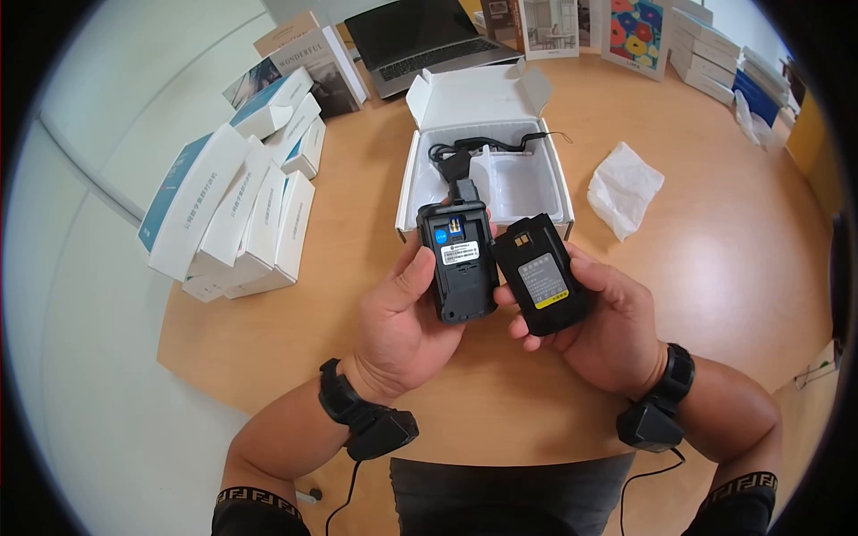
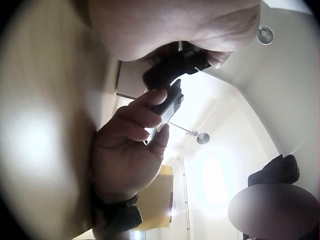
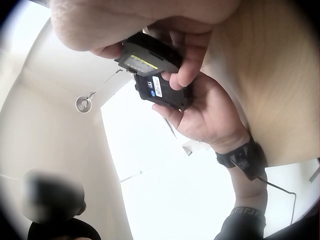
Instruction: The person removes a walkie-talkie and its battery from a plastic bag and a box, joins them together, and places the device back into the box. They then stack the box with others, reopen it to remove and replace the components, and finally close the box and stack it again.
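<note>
My left hand (image 1: 399, 326) grips a black two-way radio (image 1: 468, 290), its back turned up, thumb along the left edge. Its battery bay lies bare, showing metal contacts, a round blue sticker and a white label. In my right hand (image 1: 617, 326) is a black battery pack (image 1: 543, 277), with a grey label, a yellow strip and gold contacts at its upper end. Thumb and fingers hold it by its sides. Radio and battery are side by side above the table, almost meeting. From the right wrist view, the battery pack (image 3: 150, 57) overlaps the top of the radio (image 3: 162, 92).
Beyond the hands, an open white box (image 1: 559, 192) holds a white tray and a black cord (image 1: 487, 141). A crumpled white bag (image 1: 626, 189) lies right of it. White boxes (image 1: 246, 214) are stacked at left, near standing books (image 1: 326, 76) and a laptop (image 1: 420, 45).
</note>
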Tool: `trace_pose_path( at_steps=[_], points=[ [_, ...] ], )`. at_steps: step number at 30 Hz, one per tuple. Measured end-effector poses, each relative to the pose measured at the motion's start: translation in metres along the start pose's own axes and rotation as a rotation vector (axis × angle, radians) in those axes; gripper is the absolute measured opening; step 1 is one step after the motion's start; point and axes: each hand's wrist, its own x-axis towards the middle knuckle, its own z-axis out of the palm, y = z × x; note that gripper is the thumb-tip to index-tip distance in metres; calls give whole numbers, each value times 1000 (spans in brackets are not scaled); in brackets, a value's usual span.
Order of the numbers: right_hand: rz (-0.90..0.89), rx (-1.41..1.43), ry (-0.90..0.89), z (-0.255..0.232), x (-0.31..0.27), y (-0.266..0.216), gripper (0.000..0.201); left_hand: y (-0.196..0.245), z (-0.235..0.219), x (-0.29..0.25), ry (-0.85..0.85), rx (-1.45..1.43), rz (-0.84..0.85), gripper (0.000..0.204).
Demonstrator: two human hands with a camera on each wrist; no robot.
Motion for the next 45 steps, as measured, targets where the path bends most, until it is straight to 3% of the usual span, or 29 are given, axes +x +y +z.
trace_pose_path(
  at_steps=[7, 9, 12, 16, 22, 24, 27, 37, 43, 45],
  points=[
    [0, 14, -15, -3, 1, 1, 54, -1, 0, 1, -11, 10, 4, 69],
    [-14, 14, -20, -3, 1, 2, 54, -1, 0, 2, -7, -115, 16, 48],
    [-33, -1, -12, -2, 2, 1, 55, -2, -1, 2, 6, -122, 34, 44],
    [-47, -8, 27, 0, 0, 1, 55, -2, -2, 1, 46, 41, 31, 67],
    [-35, 2, 36, 2, 0, -1, 52, -4, 0, 2, 87, 18, 61, 65],
    [-3, 35, 63, 4, 1, -2, 51, -3, 1, 3, 83, -115, 54, 40],
    [4, 54, 86, 6, 1, -3, 51, -1, -1, 3, -37, -117, 19, 41],
    [26, 50, 70, 3, 1, -4, 48, -2, -1, 2, -11, -112, 15, 42],
    [-48, 0, 73, 7, -1, 1, 49, -1, 1, 2, 11, -112, 42, 42],
    [-136, -127, 150, 12, -2, 3, 55, -3, -3, 3, -3, -103, 53, 44]
  ],
)
